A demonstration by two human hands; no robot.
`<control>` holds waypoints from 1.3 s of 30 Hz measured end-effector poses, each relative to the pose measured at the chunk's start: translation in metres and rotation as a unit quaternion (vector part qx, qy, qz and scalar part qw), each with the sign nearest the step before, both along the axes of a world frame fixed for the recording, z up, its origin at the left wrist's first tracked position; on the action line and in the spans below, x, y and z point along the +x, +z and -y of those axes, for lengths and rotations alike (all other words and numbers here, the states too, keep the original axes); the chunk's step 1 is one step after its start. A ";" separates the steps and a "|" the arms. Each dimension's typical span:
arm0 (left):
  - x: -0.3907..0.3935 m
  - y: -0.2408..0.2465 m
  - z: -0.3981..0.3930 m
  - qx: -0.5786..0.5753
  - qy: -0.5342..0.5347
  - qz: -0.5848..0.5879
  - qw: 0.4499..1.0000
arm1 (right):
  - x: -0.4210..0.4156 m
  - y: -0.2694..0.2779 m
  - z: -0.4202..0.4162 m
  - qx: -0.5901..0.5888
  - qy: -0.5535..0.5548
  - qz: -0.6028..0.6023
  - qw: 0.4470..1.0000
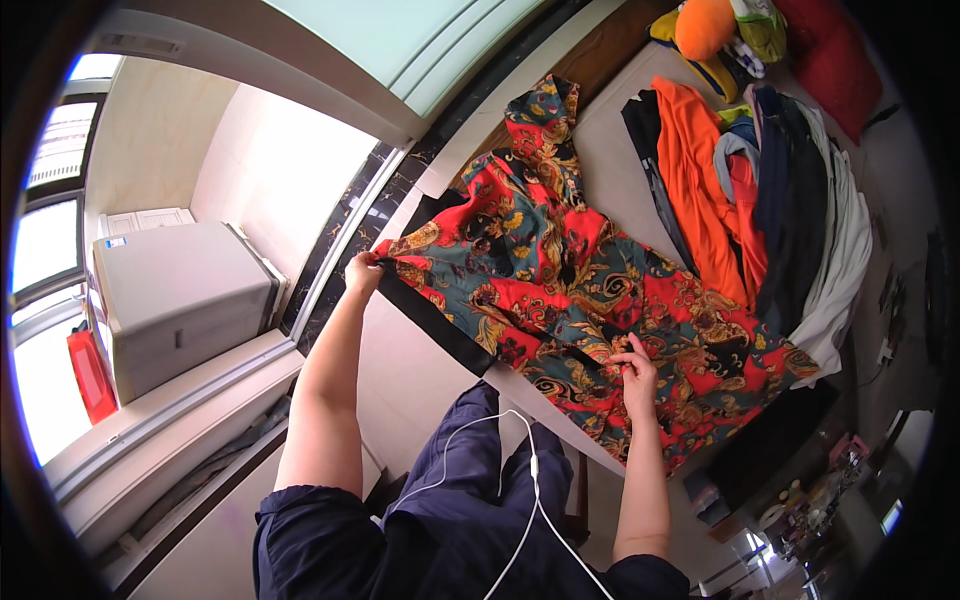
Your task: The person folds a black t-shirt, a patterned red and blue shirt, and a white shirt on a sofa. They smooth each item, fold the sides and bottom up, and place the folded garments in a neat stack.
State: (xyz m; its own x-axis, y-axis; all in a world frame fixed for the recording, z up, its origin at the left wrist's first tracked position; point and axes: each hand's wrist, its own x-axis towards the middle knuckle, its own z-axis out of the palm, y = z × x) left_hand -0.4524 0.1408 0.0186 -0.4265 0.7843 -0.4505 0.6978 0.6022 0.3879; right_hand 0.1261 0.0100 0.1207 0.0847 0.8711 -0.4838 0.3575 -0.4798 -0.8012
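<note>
A red, green and gold patterned garment [540, 277] lies spread and rumpled across the surface before me, one sleeve stretched towards the top of the view. Pinched between the fingers of my left hand [364, 271] is its left corner, beside a strip of black cloth [442, 322] that shows under the edge. My right hand [637, 377] rests on or just above the lower middle of the garment, fingers partly bent and spread; whether it pinches any fabric is hard to tell.
Beyond the garment lies a heap of clothes with an orange garment [701, 187] and a white one [840, 262]. An orange ball-like thing [705, 28] and a red cushion [832, 67] are at the top right. At left, a grey appliance [184, 292] stands past a door track. A white cable [534, 465] hangs before me.
</note>
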 end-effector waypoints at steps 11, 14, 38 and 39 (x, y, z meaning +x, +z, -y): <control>0.011 0.005 -0.021 -0.007 -0.006 0.199 0.980 | -0.001 -0.050 0.028 -0.051 -0.289 -0.276 0.915; 0.008 -0.016 -0.014 0.061 0.142 0.208 0.966 | -0.007 -0.029 0.014 -0.109 -0.316 -0.329 0.883; 0.125 0.055 0.031 0.162 -0.469 0.086 0.864 | -0.003 0.026 -0.017 0.015 -0.105 -0.267 0.958; 0.136 0.056 0.036 0.073 -0.493 0.149 0.854 | -0.005 0.033 -0.017 0.016 -0.076 -0.287 0.955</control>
State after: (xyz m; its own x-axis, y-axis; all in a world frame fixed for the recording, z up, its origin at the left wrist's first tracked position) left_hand -0.3161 0.1048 0.0749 0.5908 0.7526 -0.2906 0.6945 -0.2912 0.6579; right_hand 0.1215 0.0267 0.1541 -0.0595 0.8847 -0.4623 -0.2168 -0.4635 -0.8591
